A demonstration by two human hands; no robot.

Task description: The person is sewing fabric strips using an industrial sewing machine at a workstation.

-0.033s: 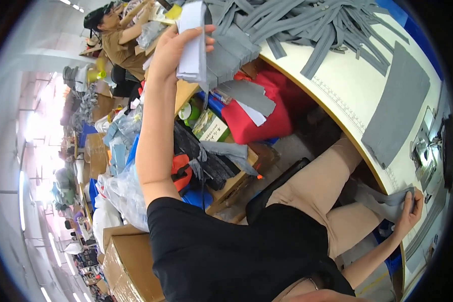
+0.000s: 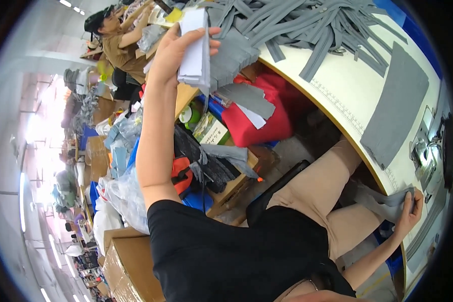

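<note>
My left hand (image 2: 185, 50) is raised at the upper middle, gripping a stack of white sheets (image 2: 195, 65) beside a pile of cut grey fabric pieces (image 2: 229, 55) on the side surface. At the right edge of the curved white table (image 2: 317, 68), my right hand (image 2: 408, 214) pinches a grey fabric piece (image 2: 382, 199), which hangs over the edge toward my lap. Just above that hand is the metal plate of a sewing machine (image 2: 425, 161). A flat grey panel (image 2: 395, 105) lies on the table, left of the machine.
Grey strips (image 2: 314, 32) pile at the table's far end. A red cloth (image 2: 259, 126), a green-and-white box (image 2: 209, 128) and bundled plastic bags (image 2: 121, 201) crowd my left, with a large cardboard box (image 2: 131, 267) at lower left. A co-worker (image 2: 123, 45) works at upper left.
My left hand and the white stack sit very slightly lower and to the right. My right hand looks the same.
</note>
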